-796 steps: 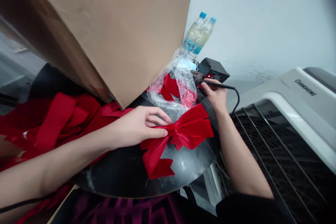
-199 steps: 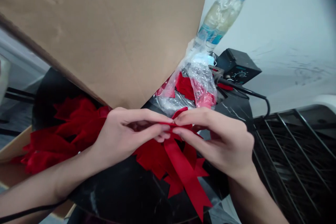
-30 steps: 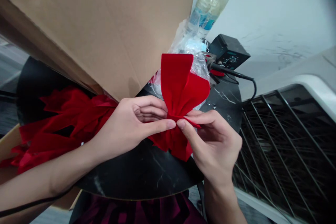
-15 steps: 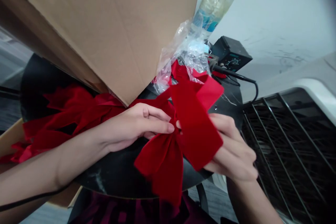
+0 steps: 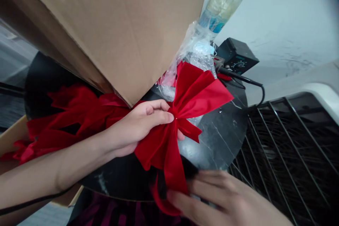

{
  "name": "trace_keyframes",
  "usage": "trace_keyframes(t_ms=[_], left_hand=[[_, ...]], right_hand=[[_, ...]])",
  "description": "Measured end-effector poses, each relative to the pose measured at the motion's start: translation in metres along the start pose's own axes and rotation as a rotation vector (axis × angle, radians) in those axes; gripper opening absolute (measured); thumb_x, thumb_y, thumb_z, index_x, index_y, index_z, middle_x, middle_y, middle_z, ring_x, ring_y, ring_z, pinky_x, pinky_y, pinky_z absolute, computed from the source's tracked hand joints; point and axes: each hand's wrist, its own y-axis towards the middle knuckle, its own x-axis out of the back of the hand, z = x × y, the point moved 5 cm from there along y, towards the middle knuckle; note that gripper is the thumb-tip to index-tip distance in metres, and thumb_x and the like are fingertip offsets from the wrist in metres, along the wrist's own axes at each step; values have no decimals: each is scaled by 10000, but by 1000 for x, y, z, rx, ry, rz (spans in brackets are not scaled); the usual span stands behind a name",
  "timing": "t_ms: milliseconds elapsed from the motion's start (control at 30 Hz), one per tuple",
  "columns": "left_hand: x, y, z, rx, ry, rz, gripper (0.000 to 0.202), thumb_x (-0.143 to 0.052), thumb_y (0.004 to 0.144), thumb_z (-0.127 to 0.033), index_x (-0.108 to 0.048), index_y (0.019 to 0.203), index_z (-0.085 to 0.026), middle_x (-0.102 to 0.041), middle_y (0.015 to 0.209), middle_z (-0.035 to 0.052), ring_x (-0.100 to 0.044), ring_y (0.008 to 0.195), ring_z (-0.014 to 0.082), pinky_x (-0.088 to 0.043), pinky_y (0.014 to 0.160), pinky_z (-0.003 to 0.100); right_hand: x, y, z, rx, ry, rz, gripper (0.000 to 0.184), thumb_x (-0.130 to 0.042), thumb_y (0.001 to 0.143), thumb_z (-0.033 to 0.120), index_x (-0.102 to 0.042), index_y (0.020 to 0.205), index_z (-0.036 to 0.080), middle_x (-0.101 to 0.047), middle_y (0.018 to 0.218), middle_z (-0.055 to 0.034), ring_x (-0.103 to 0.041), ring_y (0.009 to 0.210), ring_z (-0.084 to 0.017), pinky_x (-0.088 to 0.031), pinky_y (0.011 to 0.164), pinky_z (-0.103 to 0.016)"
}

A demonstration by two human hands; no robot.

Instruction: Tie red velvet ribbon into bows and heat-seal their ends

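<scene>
Cardboard box point(image 5: 119, 31) stands over my black worktop point(image 5: 219, 134), red ribbon heap point(image 5: 79, 113) toward the left edge. I see 1 red bow point(image 5: 182, 104) toward the near edge, 1 tail point(image 5: 174, 176) hanging past. Left hand point(image 5: 144, 120) has its grip pinched on the bow's middle; right hand point(image 5: 225, 194), blurred, is by that tail, its grip unclear to me.

Nothing reads clearly — bottle labels point(image 5: 216, 24) and dial markings point(image 5: 239, 65) blur.

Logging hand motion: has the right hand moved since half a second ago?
Yes, toward the person: the right hand has gone from beside the middle of the red bow to the near edge of the black table.
</scene>
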Motion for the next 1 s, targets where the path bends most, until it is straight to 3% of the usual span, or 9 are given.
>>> trace_keyframes(t_ms=[67, 167, 267, 367, 500, 633, 733, 933, 1000], left_hand=[[2, 1, 1, -12, -5, -14, 71, -700, 944, -170, -637, 975, -158, -817, 832, 75, -796, 715, 155, -656, 724, 260], [2, 1, 3, 17, -29, -28, 67, -689, 952, -158, -627, 931, -169, -792, 757, 41, -796, 711, 154, -659, 724, 261], [-2, 1, 5, 51, -37, -6, 119, -705, 950, -179, -618, 869, -175, -805, 760, 64, -812, 730, 185, -648, 671, 239], [-1, 1, 5, 64, 2, -18, 159, -736, 932, -194, -637, 810, -170, -803, 750, 55, -805, 706, 179, -648, 678, 246], [1, 2, 5, 84, 134, -83, 130, -824, 822, -174, -695, 803, -170, -791, 712, 38, -772, 664, 165, -627, 670, 243], [6, 3, 1, 29, 330, -191, 151, -881, 709, -138, -742, 761, -164, -758, 713, -14, -690, 662, 84, -521, 641, 143], [10, 4, -1, -15, 456, -217, 154, -885, 680, -111, -754, 744, -163, -728, 693, -39, -638, 655, 60, -484, 630, 127], [12, 3, -12, -44, 654, -112, 150, -856, 719, -108, -804, 847, -169, -796, 803, -7, -710, 769, 106, -539, 731, 166], [9, 0, -14, -46, 716, -45, 142, -827, 770, -129, -824, 903, -181, -806, 824, -3, -726, 776, 121, -549, 722, 180]], right_hand=[[16, -5, -9, -41, 9, -140, 200, -583, 1048, 175, -683, 1216, 217, -733, 818, 18, -689, 686, -132, -588, 689, -271], [33, 0, -39, -169, -199, -411, 381, -748, 919, 101, -679, 1261, 253, -770, 1050, -44, -734, 853, -182, -615, 744, -313], [29, 19, -56, -52, -337, -490, 305, -756, 919, 114, -728, 1183, 264, -767, 1052, -46, -736, 844, -186, -611, 714, -333], [24, 31, -57, 125, -385, -435, 174, -706, 949, 108, -760, 1065, 226, -792, 994, -45, -743, 834, -185, -595, 684, -326], [26, 35, -45, 269, -535, -296, 193, -609, 1004, 116, -734, 1151, 111, -767, 1246, -141, -716, 1060, -269, -610, 810, -392], [26, 44, -43, 238, -443, -168, 230, -566, 1005, 65, -672, 1207, 31, -742, 1247, -216, -703, 1098, -305, -612, 872, -443], [20, 52, -45, 179, -412, -114, 210, -548, 1001, 36, -667, 1174, 26, -746, 1180, -211, -708, 1026, -276, -600, 885, -421], [16, 58, -53, 68, -303, -109, 124, -600, 1020, 115, -668, 1122, 101, -730, 1253, -162, -734, 1045, -240, -590, 873, -353], [18, 57, -58, 12, -205, -84, 119, -599, 1035, 155, -660, 1133, 125, -756, 1184, -118, -747, 996, -212, -592, 857, -327]])
